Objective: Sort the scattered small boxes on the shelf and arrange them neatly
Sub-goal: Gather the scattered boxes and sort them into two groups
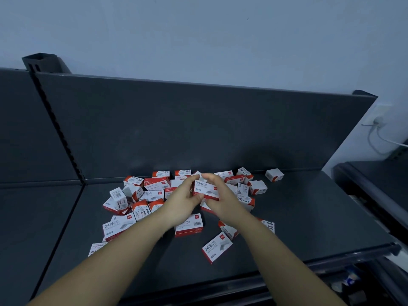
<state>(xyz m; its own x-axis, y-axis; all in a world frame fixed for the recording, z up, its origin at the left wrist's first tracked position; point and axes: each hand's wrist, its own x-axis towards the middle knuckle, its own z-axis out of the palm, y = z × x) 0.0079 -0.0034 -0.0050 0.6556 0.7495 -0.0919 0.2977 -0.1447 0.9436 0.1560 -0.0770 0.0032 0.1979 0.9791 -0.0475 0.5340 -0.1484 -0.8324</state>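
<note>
Cardboard staple box (206,189), marked 24/6, is held just above the scattered boxes (154,183) on the shelf (309,217). Left hand (183,200) and right hand (219,196) fingers clasp its ends. Probably light, stiff and crushable: grip the short ends.

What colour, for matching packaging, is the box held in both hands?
The box is white with red edging; head view shows it best.

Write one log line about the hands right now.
left hand: grips 24/6 staple box | right hand: grips same box | other boxes: scattered on shelf
</note>
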